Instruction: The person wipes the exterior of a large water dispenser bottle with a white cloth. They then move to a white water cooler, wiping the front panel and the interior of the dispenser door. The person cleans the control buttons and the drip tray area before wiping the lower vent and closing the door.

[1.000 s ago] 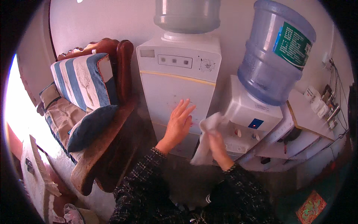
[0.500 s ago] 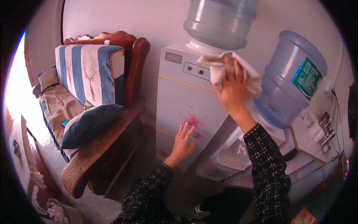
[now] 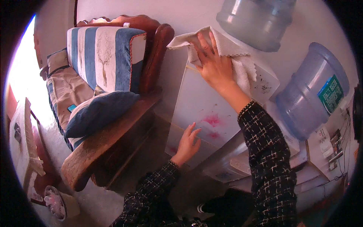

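Since half second ago, right hand [image 3: 216,66] with white cloth [image 3: 230,56] slides leftward along top of white water dispenser [image 3: 211,109], now at upper left corner, beside wooden sofa armrest. Right hand spread flat, palm pressing cloth down, not clenched. Cloth lies under and ahead of fingers, bulk trailing right toward inverted water bottle [image 3: 253,20]. Left hand [image 3: 188,142] open, fingers flat on dispenser front lower down, bracing, near pink stain [image 3: 212,120]. Right hand nearer cloth. Second bottle [image 3: 312,96] at right.

R hand [image 3: 214,68] is reaching up w/ arm extended, fingers spread, palm pressing flat. L hand [image 3: 188,143] is sitting lower, fingers open, arm bent.
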`<state>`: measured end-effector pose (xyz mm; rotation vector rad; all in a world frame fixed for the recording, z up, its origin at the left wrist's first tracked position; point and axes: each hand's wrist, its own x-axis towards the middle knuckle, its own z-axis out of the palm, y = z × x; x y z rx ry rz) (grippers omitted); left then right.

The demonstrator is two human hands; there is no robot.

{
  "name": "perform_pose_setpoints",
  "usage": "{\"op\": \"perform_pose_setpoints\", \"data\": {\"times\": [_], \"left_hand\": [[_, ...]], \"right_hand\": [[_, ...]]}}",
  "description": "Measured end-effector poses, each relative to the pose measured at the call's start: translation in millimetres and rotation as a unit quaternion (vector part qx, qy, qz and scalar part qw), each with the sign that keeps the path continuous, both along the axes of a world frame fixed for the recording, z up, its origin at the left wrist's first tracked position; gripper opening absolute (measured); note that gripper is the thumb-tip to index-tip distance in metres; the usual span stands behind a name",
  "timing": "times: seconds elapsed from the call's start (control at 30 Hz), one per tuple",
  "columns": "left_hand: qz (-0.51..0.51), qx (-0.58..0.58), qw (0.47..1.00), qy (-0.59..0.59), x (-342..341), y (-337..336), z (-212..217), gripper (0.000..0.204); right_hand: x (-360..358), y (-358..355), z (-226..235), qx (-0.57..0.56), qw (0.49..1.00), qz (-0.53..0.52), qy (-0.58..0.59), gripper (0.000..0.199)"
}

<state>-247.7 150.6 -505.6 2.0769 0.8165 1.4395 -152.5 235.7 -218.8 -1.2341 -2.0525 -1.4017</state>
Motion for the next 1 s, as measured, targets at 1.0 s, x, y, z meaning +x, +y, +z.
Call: {"op": "perform_pose_setpoints", "data": {"times": [1.0], "left_hand": [[0.026, -0.255, 0.944, -0.21, -12, 37, -39, 0.032]], "right_hand": [[116, -97, -102, -0.174, 0.982, -0.058, 0.035, 0.055]]}}
